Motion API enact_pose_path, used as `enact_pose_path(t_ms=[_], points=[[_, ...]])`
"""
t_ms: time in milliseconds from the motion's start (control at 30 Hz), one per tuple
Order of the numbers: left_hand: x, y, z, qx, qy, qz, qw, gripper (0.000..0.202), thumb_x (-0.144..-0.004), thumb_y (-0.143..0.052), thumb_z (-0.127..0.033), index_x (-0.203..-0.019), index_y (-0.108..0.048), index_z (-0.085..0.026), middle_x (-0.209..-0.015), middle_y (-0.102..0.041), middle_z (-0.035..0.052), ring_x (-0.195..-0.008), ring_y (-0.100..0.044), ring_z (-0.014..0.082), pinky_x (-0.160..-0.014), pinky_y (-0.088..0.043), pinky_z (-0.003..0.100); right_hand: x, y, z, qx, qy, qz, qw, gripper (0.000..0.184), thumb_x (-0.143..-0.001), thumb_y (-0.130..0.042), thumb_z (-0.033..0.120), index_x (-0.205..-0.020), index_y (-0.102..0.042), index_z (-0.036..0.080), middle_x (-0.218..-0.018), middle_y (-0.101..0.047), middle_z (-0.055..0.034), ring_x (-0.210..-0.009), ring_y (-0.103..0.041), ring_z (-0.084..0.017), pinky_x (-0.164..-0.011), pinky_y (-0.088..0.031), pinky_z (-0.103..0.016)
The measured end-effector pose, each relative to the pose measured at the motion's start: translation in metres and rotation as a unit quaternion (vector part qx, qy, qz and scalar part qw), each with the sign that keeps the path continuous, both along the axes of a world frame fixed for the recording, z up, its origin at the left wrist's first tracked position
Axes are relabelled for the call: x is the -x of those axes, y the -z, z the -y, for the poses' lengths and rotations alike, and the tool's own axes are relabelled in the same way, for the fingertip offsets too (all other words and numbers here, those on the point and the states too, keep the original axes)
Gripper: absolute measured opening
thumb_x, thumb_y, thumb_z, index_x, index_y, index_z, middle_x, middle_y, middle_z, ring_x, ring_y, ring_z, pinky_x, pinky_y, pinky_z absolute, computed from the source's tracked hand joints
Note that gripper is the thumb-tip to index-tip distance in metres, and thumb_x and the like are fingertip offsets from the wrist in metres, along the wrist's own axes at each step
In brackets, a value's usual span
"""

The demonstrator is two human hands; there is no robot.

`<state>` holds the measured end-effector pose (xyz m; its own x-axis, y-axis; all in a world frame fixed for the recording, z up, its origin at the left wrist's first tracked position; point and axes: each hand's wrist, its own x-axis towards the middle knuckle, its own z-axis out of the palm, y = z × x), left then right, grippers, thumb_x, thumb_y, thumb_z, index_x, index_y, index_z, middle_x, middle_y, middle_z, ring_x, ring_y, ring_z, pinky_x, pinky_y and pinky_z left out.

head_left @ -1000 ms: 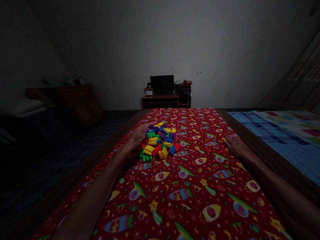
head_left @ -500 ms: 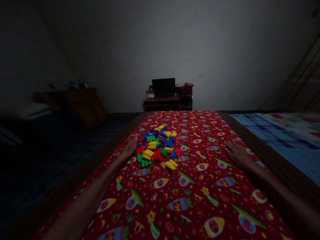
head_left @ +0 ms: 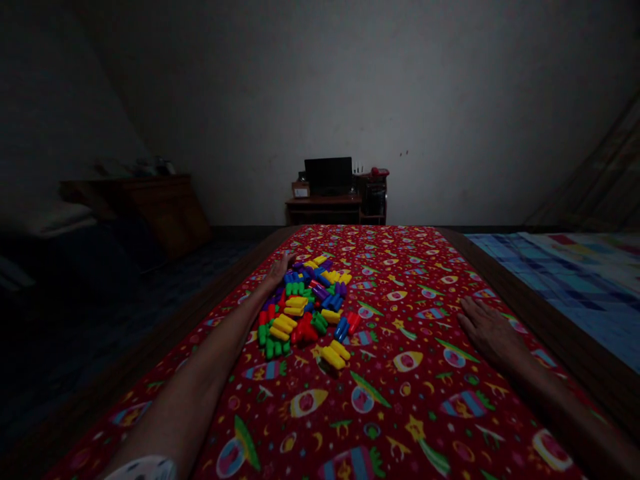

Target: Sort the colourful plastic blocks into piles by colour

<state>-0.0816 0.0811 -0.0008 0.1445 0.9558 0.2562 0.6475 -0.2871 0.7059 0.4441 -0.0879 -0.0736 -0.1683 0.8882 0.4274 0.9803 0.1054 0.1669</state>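
A loose pile of plastic toy building blocks (head_left: pixel 296 303) in yellow, green, red, blue and purple lies left of the middle on the red printed cloth (head_left: pixel 390 413). The blocks look like short rounded tubes joined side by side. My left hand (head_left: pixel 281 268) is at the pile's far left edge, its fingers stretched out by the blue and purple blocks. Whether it touches them is hard to make out in the dim light. My right hand (head_left: pixel 493 332) rests palm down on the cloth, well right of the pile, fingers out and nothing held. Nearest me lies a yellow block (head_left: pixel 334 355).
The cloth covers a long table with a dark brown edge (head_left: pixel 480 267). Beyond it, a desk (head_left: pixel 323 202) with a dark monitor (head_left: pixel 329 175) stands by the wall. A wooden cabinet (head_left: pixel 165 207) is on the left; a blue checked cloth (head_left: pixel 540 273) spreads on the right.
My left hand has slid forward along the pile's left side to its far end. The view has shifted slightly, so the blocks appear nearer. My right hand stays flat on the cloth.
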Motion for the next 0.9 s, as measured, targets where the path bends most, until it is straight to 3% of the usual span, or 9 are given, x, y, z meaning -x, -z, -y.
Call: enact_pose_path(t_ms=[167, 300, 467, 633, 700, 800, 900], points=[[-0.038, -0.011, -0.007, 0.082, 0.094, 0.056, 0.991, 0.07, -0.083, -0.03, -0.069, -0.121, -0.063, -0.02, -0.129, -0.062, 0.0096, -0.126, -0.05, 0.0299, -0.106, -0.039, 0.042, 0.006, -0.006, 0.003, 0.004, 0.011, 0.0, 1.0, 0.051, -0.095, -0.025, 0.032, -0.129, -0.054, 0.006, -0.135, -0.054, -0.0171, -0.13, -0.044, -0.03, -0.106, -0.037, -0.047], [-0.08, -0.017, 0.009, 0.218, 0.211, 0.163, 0.939, 0.07, -0.085, -0.032, -0.069, -0.13, -0.056, -0.022, -0.132, -0.059, 0.0088, -0.124, -0.052, 0.0284, -0.103, -0.041, 0.039, 0.011, -0.012, 0.006, -0.006, 0.02, -0.013, 1.0, 0.052, -0.095, -0.026, 0.034, -0.129, -0.054, 0.006, -0.135, -0.055, -0.0164, -0.129, -0.046, -0.03, -0.105, -0.038, -0.046], [-0.135, -0.021, 0.039, 0.215, 0.311, 0.126, 0.917, 0.062, -0.089, -0.032, -0.063, -0.134, -0.052, -0.025, -0.136, -0.056, 0.0054, -0.13, -0.046, 0.026, -0.11, -0.033, 0.039, 0.016, -0.016, 0.008, -0.01, 0.026, -0.01, 1.0, 0.053, -0.096, -0.024, 0.034, -0.129, -0.054, 0.006, -0.134, -0.055, -0.0167, -0.127, -0.047, -0.029, -0.105, -0.037, -0.045], [-0.158, -0.039, 0.063, 0.165, 0.44, 0.037, 0.882, 0.056, -0.094, -0.03, -0.056, -0.135, -0.052, -0.025, -0.14, -0.052, 0.0044, -0.131, -0.045, 0.0241, -0.11, -0.032, 0.038, 0.016, -0.016, 0.008, -0.012, 0.015, 0.014, 1.0, 0.052, -0.096, -0.024, 0.033, -0.129, -0.054, 0.008, -0.134, -0.056, -0.0156, -0.127, -0.048, -0.029, -0.106, -0.036, -0.044], [-0.158, -0.049, 0.053, 0.124, 0.4, 0.035, 0.908, 0.055, -0.096, -0.026, -0.053, -0.132, -0.055, -0.022, -0.134, -0.058, 0.007, -0.128, -0.048, 0.025, -0.107, -0.037, 0.04, 0.016, -0.017, 0.008, -0.012, 0.022, 0.014, 1.0, 0.051, -0.096, -0.024, 0.032, -0.129, -0.054, 0.009, -0.134, -0.055, -0.0152, -0.127, -0.048, -0.029, -0.105, -0.037, -0.044], [-0.152, -0.056, 0.024, 0.035, 0.19, 0.01, 0.981, 0.047, -0.097, -0.031, -0.047, -0.126, -0.058, -0.022, -0.123, -0.064, 0.0083, -0.122, -0.052, 0.0261, -0.1, -0.044, 0.042, 0.018, -0.018, 0.009, -0.005, 0.022, 0.005, 1.0, 0.052, -0.096, -0.024, 0.032, -0.13, -0.053, 0.008, -0.136, -0.053, -0.0164, -0.128, -0.046, -0.03, -0.106, -0.036, -0.046], [-0.149, -0.051, 0.001, 0.028, 0.104, -0.004, 0.994, 0.034, -0.094, -0.049, -0.037, -0.122, -0.056, -0.019, -0.123, -0.059, 0.0102, -0.11, -0.057, 0.0242, -0.091, -0.05, 0.043, 0.02, -0.02, 0.01, 0.0, 0.03, -0.005, 1.0, 0.053, -0.096, -0.023, 0.033, -0.131, -0.053, 0.007, -0.137, -0.052, -0.0167, -0.128, -0.046, -0.03, -0.106, -0.035, -0.045]])
